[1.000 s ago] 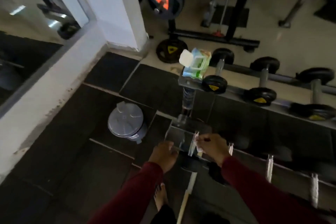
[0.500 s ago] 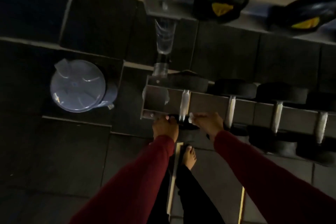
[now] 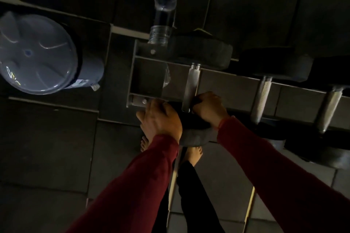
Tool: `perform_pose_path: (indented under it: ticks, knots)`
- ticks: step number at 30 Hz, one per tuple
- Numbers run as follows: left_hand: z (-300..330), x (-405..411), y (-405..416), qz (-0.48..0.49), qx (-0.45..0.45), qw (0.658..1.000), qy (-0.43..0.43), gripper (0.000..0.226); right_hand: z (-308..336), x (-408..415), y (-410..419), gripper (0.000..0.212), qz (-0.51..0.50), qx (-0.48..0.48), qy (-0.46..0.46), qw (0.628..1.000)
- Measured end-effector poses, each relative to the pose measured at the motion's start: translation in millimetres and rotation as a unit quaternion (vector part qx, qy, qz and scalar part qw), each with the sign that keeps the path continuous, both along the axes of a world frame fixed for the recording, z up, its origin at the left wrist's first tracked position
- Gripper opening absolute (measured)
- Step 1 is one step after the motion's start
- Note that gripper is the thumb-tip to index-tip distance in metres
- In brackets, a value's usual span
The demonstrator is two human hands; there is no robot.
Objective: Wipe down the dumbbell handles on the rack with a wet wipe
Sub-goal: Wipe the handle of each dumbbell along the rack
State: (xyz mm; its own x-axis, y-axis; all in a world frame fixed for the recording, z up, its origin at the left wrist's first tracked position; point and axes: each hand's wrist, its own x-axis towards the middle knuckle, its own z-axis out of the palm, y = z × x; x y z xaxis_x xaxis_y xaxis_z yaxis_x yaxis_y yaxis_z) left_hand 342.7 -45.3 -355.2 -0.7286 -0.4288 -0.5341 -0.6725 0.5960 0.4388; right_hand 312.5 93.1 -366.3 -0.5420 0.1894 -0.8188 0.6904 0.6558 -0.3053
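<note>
Bin point(image 3: 37, 53) with a grey lid stands on the floor at far left. Left hand point(image 3: 161, 119) rests on the near dumbbell's dark weight point(image 3: 195, 134), fingers loosely curled. Right hand point(image 3: 208, 108) curls its fingers round the lower end of the first handle point(image 3: 192, 85); no wipe shows. Two more handles point(image 3: 262, 98) lie on the rack point(image 3: 147, 73) further right.
</note>
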Motion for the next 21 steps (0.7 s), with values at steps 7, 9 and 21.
perform_pose_path:
  ticks: [7, 9, 21]
  knots:
    - [0.8, 1.1, 1.2, 0.045, 0.034, 0.998, 0.034, 0.034, 9.9, 26.9, 13.9, 0.015, -0.018, -0.066, 0.085, 0.994]
    - [0.8, 1.4, 0.9, 0.060, 0.057, 0.996, 0.045, 0.035, 2.4, 22.3, 10.3, 0.014, -0.008, -0.037, 0.099, 0.994]
    - [5.9, 1.8, 2.6, 0.109, 0.110, 0.986, 0.062, 0.018, -3.8, 28.0, 14.6, 0.013, -0.069, -0.041, 0.126, 0.989]
